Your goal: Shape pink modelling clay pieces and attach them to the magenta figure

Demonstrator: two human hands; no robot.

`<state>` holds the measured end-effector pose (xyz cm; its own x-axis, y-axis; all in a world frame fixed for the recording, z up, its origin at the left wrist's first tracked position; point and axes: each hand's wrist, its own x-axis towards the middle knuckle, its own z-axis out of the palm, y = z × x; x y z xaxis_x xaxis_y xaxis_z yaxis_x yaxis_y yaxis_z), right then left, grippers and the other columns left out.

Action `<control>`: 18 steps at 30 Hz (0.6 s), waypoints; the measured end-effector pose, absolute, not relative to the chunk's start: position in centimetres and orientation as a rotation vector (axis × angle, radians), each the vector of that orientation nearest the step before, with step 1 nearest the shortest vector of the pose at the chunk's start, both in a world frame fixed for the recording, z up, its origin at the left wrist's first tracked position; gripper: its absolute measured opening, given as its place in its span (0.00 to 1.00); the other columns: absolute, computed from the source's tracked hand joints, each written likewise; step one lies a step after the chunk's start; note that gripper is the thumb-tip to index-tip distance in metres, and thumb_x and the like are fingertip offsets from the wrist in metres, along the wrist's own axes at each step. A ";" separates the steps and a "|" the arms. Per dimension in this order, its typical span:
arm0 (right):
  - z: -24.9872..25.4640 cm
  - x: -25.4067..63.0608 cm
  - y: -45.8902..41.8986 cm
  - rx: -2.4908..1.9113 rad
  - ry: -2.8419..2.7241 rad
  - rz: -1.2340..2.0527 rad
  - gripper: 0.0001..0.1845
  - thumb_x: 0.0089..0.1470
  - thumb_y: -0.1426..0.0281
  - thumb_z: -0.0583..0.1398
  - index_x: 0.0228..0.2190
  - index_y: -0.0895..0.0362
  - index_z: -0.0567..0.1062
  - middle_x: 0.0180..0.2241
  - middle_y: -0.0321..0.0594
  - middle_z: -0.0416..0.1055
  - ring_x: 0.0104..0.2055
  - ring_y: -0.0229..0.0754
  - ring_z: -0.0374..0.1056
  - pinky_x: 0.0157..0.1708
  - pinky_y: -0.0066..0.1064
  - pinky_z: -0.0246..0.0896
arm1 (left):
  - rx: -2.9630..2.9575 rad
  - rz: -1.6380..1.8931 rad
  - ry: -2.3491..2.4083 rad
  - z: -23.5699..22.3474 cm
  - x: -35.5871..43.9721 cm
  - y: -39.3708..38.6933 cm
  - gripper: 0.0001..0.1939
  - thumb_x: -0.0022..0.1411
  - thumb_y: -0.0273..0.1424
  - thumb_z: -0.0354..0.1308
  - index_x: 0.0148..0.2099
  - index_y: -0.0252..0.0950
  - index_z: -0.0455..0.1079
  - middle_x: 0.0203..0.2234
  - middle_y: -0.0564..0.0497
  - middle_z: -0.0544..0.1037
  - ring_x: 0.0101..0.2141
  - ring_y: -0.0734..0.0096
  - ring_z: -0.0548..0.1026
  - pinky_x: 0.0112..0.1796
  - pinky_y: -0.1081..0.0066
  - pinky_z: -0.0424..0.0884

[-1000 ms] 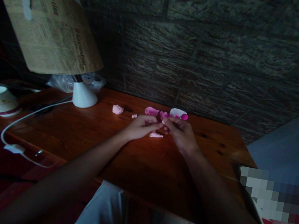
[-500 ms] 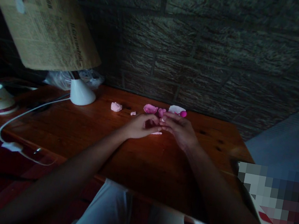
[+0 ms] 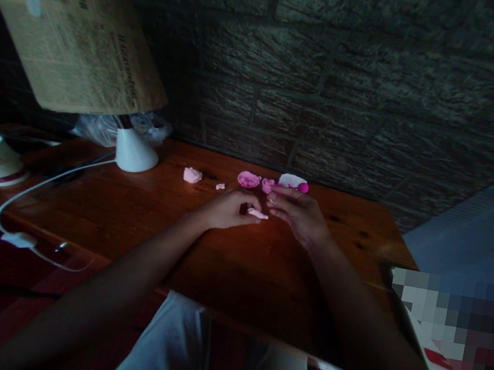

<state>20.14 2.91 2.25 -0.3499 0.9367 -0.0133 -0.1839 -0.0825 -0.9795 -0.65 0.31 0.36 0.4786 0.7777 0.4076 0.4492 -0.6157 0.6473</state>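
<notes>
My left hand (image 3: 234, 209) curves round a flat, pale pink piece of modelling clay (image 3: 258, 214) low over the table, its thumb along the near side. My right hand (image 3: 297, 212) is just to the right, fingers bent together, with a small pale bit of clay (image 3: 272, 199) at the fingertips, partly hidden. Behind the hands stand a pink clay bowl (image 3: 248, 179) with small lumps in it and a smaller pink clay cup-like shape (image 3: 268, 185). A bright pink ball (image 3: 303, 188) rests by a white flat piece (image 3: 291, 181).
To the left lie a pale pink clay lump (image 3: 192, 175) and a small crumb of clay (image 3: 220, 187). A lamp (image 3: 136, 153) with a newsprint shade stands on the wooden table (image 3: 141, 211), its white cord (image 3: 29, 197) trailing over the front edge. A stone wall (image 3: 269, 61) rises behind.
My hands have moved apart from fingertip contact. The left hand's thumb and fingers have come down round the flat clay piece; the right hand stays nearly in place.
</notes>
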 end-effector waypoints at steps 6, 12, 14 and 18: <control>2.1 20.5 3.3 -0.842 -1.270 1.614 0.20 0.33 0.68 0.79 0.33 0.54 0.84 0.35 0.39 0.83 0.38 0.41 0.79 0.51 0.40 0.76 | 2.226 1.026 1.089 0.6 -0.3 0.1 0.04 0.59 0.25 0.67 0.39 0.35 0.78 0.33 0.51 0.83 0.33 0.70 0.78 0.37 0.72 0.70; 1.9 20.6 3.4 -0.851 -1.243 1.636 0.15 0.37 0.72 0.77 0.30 0.55 0.84 0.34 0.40 0.82 0.40 0.43 0.80 0.55 0.42 0.74 | 2.211 1.086 1.026 0.7 -0.2 0.0 0.05 0.61 0.27 0.66 0.41 0.36 0.78 0.35 0.50 0.84 0.35 0.69 0.79 0.38 0.72 0.72; 1.9 20.6 3.4 -0.865 -1.265 1.624 0.15 0.37 0.72 0.77 0.31 0.56 0.84 0.34 0.40 0.82 0.39 0.43 0.80 0.54 0.43 0.75 | 2.198 1.091 1.016 0.6 -0.2 0.0 0.05 0.61 0.28 0.66 0.41 0.36 0.79 0.36 0.49 0.84 0.35 0.69 0.79 0.38 0.72 0.72; 1.9 20.6 3.2 -0.897 -1.368 1.577 0.15 0.38 0.70 0.76 0.32 0.57 0.83 0.31 0.39 0.81 0.37 0.42 0.79 0.51 0.42 0.76 | 2.181 1.065 0.992 0.4 -0.2 0.1 0.05 0.61 0.27 0.66 0.41 0.35 0.79 0.36 0.48 0.84 0.34 0.70 0.79 0.36 0.72 0.72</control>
